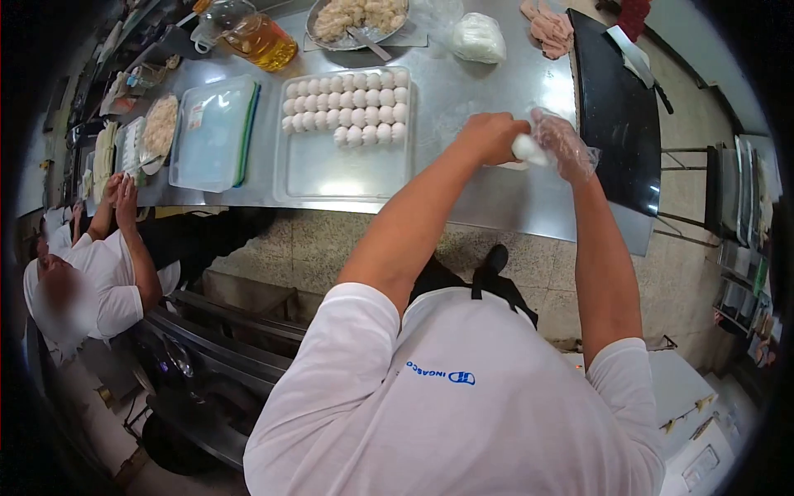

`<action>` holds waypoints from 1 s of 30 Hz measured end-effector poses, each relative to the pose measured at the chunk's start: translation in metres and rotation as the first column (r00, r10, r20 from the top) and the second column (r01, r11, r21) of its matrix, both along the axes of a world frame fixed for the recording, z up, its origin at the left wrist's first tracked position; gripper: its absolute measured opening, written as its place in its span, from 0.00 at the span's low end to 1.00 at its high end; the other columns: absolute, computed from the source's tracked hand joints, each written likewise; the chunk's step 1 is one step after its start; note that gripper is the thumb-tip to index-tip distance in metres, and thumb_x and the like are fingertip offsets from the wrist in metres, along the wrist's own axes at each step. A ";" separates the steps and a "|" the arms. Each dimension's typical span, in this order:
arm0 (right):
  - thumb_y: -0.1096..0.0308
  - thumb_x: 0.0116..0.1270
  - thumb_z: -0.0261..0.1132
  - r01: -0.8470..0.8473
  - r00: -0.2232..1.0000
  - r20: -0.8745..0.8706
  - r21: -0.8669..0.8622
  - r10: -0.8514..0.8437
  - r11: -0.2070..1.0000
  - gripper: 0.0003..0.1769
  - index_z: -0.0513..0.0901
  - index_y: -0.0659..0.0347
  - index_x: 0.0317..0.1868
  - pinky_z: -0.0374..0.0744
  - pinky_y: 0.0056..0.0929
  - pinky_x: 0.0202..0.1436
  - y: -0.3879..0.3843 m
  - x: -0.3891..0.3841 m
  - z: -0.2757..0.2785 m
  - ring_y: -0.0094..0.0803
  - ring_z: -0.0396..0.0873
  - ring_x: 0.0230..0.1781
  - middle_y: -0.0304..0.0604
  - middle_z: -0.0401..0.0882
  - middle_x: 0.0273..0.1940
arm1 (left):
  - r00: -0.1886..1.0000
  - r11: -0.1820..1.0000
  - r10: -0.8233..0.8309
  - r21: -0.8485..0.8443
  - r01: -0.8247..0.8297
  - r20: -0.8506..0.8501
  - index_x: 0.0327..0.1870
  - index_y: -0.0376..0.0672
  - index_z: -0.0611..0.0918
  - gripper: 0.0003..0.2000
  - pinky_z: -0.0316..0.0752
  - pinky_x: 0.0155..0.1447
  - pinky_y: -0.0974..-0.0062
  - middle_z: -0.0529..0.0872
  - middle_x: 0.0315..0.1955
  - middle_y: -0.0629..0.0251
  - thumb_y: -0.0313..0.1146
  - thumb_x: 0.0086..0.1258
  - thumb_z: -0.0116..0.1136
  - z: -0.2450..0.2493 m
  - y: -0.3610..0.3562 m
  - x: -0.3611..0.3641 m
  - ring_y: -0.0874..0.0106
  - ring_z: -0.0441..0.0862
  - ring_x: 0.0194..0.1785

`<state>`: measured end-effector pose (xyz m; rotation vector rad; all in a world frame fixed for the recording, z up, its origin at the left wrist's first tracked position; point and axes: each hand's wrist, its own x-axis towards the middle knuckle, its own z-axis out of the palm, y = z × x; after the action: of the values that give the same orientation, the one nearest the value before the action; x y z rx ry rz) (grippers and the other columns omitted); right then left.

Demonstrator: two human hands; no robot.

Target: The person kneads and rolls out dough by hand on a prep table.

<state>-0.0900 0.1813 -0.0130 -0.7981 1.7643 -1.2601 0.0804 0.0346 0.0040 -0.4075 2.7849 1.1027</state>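
Table (451,99): beneath both my hands.
Right hand (562,142): gloved, at the dough's right; can't tell how my fingers close.
Left hand (494,136): bare, fingers curled shut on its left end.
Dough (530,151): between them, lying crosswise.

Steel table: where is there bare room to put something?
Between the clear plastic tray of white dough balls and bare left hand; also the tray's near end. Crowded: far-left edge, with round silver bowl and clear bottle of amber oil.
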 end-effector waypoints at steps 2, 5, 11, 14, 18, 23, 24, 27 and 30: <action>0.43 0.75 0.71 -0.062 0.965 -0.249 0.108 0.087 0.992 0.25 0.85 0.60 0.39 0.79 0.37 0.42 -0.006 0.027 0.032 0.24 0.75 0.37 0.35 0.80 0.34 | 0.996 0.991 -0.081 0.107 0.076 0.044 0.64 0.47 0.82 0.34 0.77 0.67 0.50 0.87 0.61 0.52 0.48 0.56 0.81 0.020 0.007 0.003 0.45 0.84 0.62; 0.53 0.75 0.69 0.072 0.809 -0.583 0.217 0.070 0.974 0.18 0.84 0.61 0.42 0.83 0.42 0.48 0.005 0.076 0.034 0.38 0.83 0.45 0.47 0.84 0.39 | 0.944 0.951 0.183 0.292 -0.099 -0.275 0.68 0.40 0.80 0.32 0.76 0.69 0.54 0.83 0.66 0.45 0.37 0.61 0.77 -0.016 0.051 0.039 0.45 0.80 0.68; 0.53 0.74 0.66 0.114 0.290 -0.956 0.075 0.039 0.991 0.17 0.85 0.57 0.51 0.80 0.48 0.61 0.012 0.141 -0.025 0.50 0.83 0.54 0.51 0.84 0.54 | 0.760 0.797 0.546 0.497 -0.343 -0.353 0.69 0.43 0.81 0.27 0.69 0.76 0.53 0.80 0.68 0.47 0.35 0.67 0.68 -0.064 0.048 0.080 0.46 0.76 0.73; 0.53 0.75 0.65 0.008 0.504 -0.863 0.045 0.035 0.999 0.19 0.83 0.59 0.54 0.79 0.46 0.63 0.010 0.121 -0.070 0.47 0.82 0.57 0.49 0.83 0.55 | 0.757 0.936 0.330 0.089 -0.341 -0.565 0.64 0.47 0.85 0.23 0.70 0.74 0.49 0.84 0.63 0.55 0.42 0.67 0.66 -0.031 0.053 0.056 0.48 0.79 0.69; 0.53 0.74 0.65 -0.019 0.308 -0.942 0.136 0.135 0.990 0.20 0.82 0.59 0.56 0.79 0.44 0.63 -0.012 0.080 -0.082 0.45 0.82 0.58 0.48 0.83 0.57 | 0.706 0.939 0.214 -0.057 -0.339 -0.675 0.52 0.53 0.90 0.18 0.71 0.71 0.47 0.88 0.57 0.66 0.49 0.65 0.66 -0.041 0.048 -0.001 0.51 0.82 0.66; 0.53 0.74 0.65 -0.087 0.294 -0.941 0.146 0.166 0.985 0.21 0.81 0.59 0.58 0.80 0.43 0.63 -0.045 0.020 -0.101 0.43 0.82 0.59 0.46 0.83 0.59 | 0.689 0.891 0.286 -0.080 -0.447 -0.666 0.45 0.54 0.92 0.15 0.73 0.68 0.51 0.89 0.56 0.68 0.50 0.63 0.67 -0.054 0.025 -0.057 0.54 0.83 0.63; 0.53 0.74 0.65 -0.101 0.275 -0.948 0.138 0.161 0.985 0.22 0.81 0.59 0.59 0.80 0.43 0.63 -0.051 0.010 -0.108 0.43 0.82 0.60 0.46 0.83 0.60 | 0.675 0.877 0.305 -0.078 -0.473 -0.671 0.45 0.54 0.91 0.15 0.74 0.68 0.51 0.89 0.56 0.68 0.50 0.63 0.67 -0.056 0.021 -0.065 0.54 0.84 0.63; 0.53 0.74 0.65 -0.141 0.206 -0.974 0.063 0.092 0.988 0.23 0.80 0.59 0.60 0.80 0.42 0.63 -0.066 -0.014 -0.137 0.41 0.82 0.60 0.45 0.83 0.61 | 0.673 0.847 0.335 -0.101 -0.521 -0.659 0.47 0.52 0.92 0.17 0.77 0.64 0.55 0.90 0.57 0.65 0.51 0.65 0.66 -0.063 0.009 -0.080 0.55 0.86 0.60; 0.53 0.72 0.66 -0.130 0.315 -0.933 0.138 0.173 0.982 0.23 0.80 0.58 0.61 0.80 0.43 0.61 -0.056 -0.012 -0.125 0.42 0.82 0.60 0.46 0.83 0.61 | 0.787 0.868 0.472 0.056 -0.493 -0.398 0.47 0.46 0.92 0.21 0.81 0.59 0.58 0.91 0.54 0.58 0.54 0.70 0.63 -0.039 0.011 -0.082 0.53 0.88 0.56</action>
<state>-0.1024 0.1252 -0.1375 -1.9206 2.4867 -0.5467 -0.0013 0.0452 -0.0345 -1.0695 3.1645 1.3441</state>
